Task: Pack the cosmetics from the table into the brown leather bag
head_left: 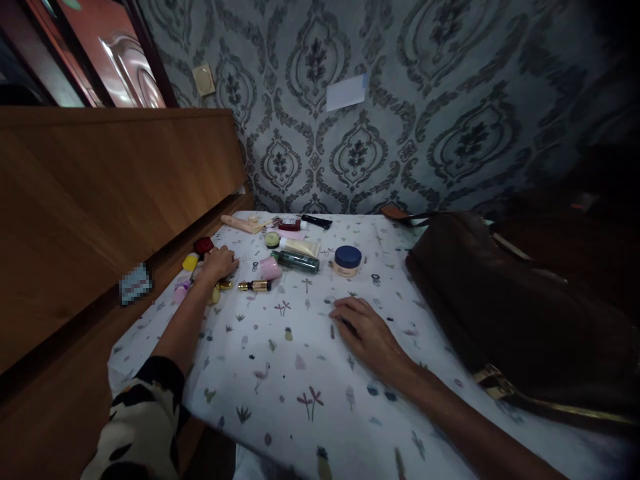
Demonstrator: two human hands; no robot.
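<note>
My left hand (pixel 220 263) is at the left side of the table, fingers curled down; whatever they close on is hidden. Just beyond it lies a dark red item (pixel 203 245), and a yellow item (pixel 190 261) sits to its left. Purple and pink items (pixel 182 289) and a small gold-capped bottle (pixel 224 285) are by my left wrist. My right hand (pixel 361 325) rests on the cloth, holding nothing, its fingers loosely bent and apart from the thumb. Beyond it stands a cream jar with a blue lid (pixel 347 260).
On the patterned tablecloth (pixel 280 407) lie a green bottle (pixel 297 261), a cream tube (pixel 300 247), a pink item (pixel 271 268), a gold-and-black tube (pixel 255 286) and a black tube (pixel 317 221). A brown bag (pixel 500 300) fills the right; a wooden panel (pixel 115 200) borders the left.
</note>
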